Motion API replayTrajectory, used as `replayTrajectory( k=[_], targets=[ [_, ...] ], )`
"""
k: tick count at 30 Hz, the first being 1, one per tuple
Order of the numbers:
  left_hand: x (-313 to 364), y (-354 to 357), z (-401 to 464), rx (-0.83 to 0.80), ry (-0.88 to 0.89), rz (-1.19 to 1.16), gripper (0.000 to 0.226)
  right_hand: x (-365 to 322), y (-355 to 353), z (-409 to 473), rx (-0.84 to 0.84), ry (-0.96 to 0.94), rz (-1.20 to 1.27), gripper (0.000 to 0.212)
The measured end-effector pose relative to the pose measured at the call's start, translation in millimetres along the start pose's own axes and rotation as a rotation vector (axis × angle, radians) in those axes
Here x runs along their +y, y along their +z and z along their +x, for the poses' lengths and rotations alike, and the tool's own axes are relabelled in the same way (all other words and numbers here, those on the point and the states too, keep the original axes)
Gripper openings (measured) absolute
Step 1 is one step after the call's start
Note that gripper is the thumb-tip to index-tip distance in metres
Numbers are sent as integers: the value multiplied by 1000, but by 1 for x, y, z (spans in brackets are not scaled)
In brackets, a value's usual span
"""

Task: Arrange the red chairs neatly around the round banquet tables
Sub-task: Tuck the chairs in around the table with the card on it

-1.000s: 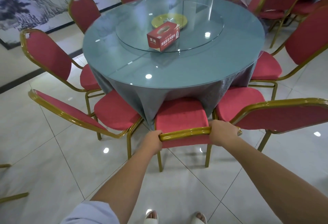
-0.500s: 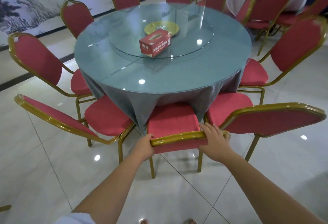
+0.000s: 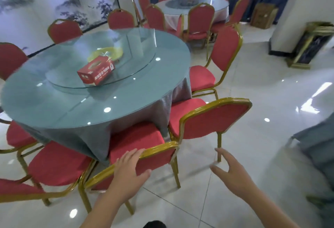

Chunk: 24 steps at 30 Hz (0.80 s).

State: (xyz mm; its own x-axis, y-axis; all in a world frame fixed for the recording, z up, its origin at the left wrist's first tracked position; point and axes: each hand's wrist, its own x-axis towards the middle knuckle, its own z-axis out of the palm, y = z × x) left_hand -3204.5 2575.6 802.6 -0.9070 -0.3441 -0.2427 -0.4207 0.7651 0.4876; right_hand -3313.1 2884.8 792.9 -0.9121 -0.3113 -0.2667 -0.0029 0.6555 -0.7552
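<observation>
We've got the nearest chair (image 3: pixel 144 148) tucked under the bench (image 3: pixel 54 105); left hand (image 3: pixel 130 171) rests open on its back, right hand (image 3: pixel 233 175) open, empty. Far table (image 3: pixel 191 11) probably still needs doing.

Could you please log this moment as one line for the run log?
left hand: open, resting on chair back | right hand: open, off the chair, in air | chair: seat tucked under table

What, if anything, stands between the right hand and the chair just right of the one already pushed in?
Nothing visible. The right hand hangs open over bare floor, and the next chair, its backrest toward the person, lies straight ahead. The left hand rests on the pushed-in chair.
</observation>
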Motion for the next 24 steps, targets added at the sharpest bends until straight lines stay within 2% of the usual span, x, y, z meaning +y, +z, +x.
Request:
replayTrajectory(
  k=[2,6,11,14,17,19,21,22,24],
  targets=[
    [31,7,22,-45,64,55,70,4,-16,5,37,11,20,57],
    [90,20,61,-135,168,-140,69,19,-40,22,84,26,42,58],
    [138,53,139,-194,168,-167,89,41,-77,76,105,41,-16,63],
    [158,75,197,-188,151,-144,104,45,-104,135,102,26,-135,74],
    [178,91,257,-189,88,-51,107,41,-134,200,67,-2,-289,80],
    [189,100,288,-231,49,-31,86,39,-152,239,9,-5,-406,79],
    [201,108,304,-238,73,33,46,43,-168,272,-66,3,-512,76],
    [205,109,306,-220,84,59,37,47,-174,287,-106,12,-548,74],
    [210,115,311,-162,93,57,38,60,-185,312,-174,37,-563,68]
  ],
)
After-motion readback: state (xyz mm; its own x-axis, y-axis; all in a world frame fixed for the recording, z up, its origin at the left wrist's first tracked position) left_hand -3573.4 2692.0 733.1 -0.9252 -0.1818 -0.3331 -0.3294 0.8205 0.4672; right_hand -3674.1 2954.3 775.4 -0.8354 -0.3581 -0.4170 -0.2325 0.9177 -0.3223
